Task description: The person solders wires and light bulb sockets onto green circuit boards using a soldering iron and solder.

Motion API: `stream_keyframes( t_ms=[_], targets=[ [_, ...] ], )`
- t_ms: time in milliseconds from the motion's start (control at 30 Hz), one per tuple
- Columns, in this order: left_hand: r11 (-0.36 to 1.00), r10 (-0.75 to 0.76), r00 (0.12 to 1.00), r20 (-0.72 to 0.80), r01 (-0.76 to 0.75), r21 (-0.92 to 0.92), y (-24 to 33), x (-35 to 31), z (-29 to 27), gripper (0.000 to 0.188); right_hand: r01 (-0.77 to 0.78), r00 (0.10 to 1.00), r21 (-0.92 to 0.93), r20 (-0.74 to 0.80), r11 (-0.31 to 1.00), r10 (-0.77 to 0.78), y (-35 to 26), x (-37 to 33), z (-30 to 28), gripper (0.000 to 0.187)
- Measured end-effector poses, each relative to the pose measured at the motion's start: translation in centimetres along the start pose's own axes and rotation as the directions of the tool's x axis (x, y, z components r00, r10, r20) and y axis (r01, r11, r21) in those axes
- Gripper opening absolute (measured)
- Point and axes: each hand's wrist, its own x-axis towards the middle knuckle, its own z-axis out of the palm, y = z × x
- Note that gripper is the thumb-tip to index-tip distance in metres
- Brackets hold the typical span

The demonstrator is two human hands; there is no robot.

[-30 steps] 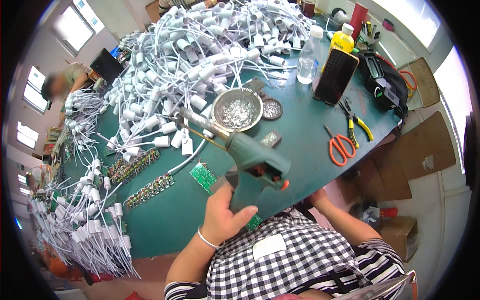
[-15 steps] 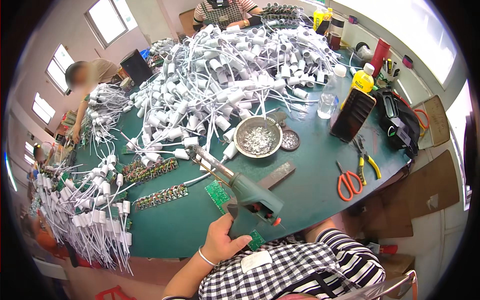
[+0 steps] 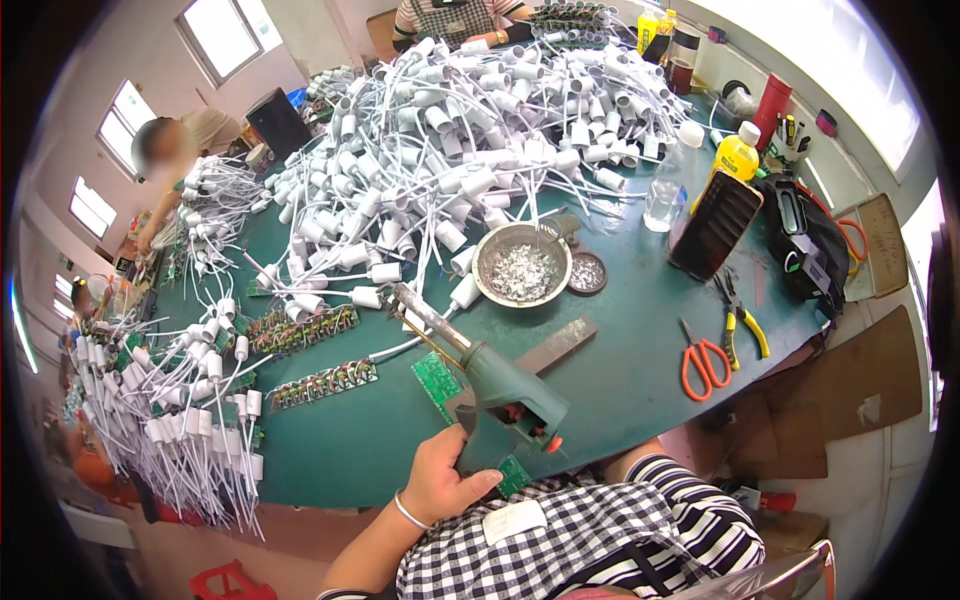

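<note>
My left hand, with a bracelet at the wrist, is closed around the dark green handle of a blowtorch; some fingers are hidden behind it. The torch's metal nozzle points up and left, toward the white tubes. Beside my left thumb lies a small green circuit board, and another green board shows behind the torch. Of my right arm, only the striped sleeve and some skin by my right hand show at the table edge; the fingers are hidden.
A large heap of white tubes with cables covers the far table. A bowl of silvery scraps, metal bar, orange scissors, yellow pliers, phone and bottles stand around. Wired board strips lie left. Two co-workers sit beyond.
The view has shifted slightly. The co-worker at the left has moved a hand a little upward. My left hand and the torch keep their places.
</note>
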Motion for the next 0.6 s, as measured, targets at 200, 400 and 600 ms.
stream_keyframes(
  t_ms=[200, 400, 600],
  targets=[
    [1.000, -0.012, 1.000, 0.009, 0.012, 0.000, 1.0, 1.7, 0.5, 0.047, -0.037, 0.997, 0.003, 0.067, 0.999, 0.036, -1.7, -2.3, -0.7, 0.028],
    [0.966, -0.092, 0.996, 0.014, 0.086, 0.242, 0.7, 4.1, 0.8, 0.046, 0.000, 1.000, 0.072, 0.029, 0.997, -0.003, -4.8, -8.4, -3.7, 0.026],
    [0.969, -0.084, 0.990, 0.116, 0.054, 0.241, 1.2, 6.5, 2.6, 0.045, -0.001, 1.000, 0.711, -0.015, 0.703, 0.017, -14.7, -8.7, -13.7, 0.025]
  ],
)
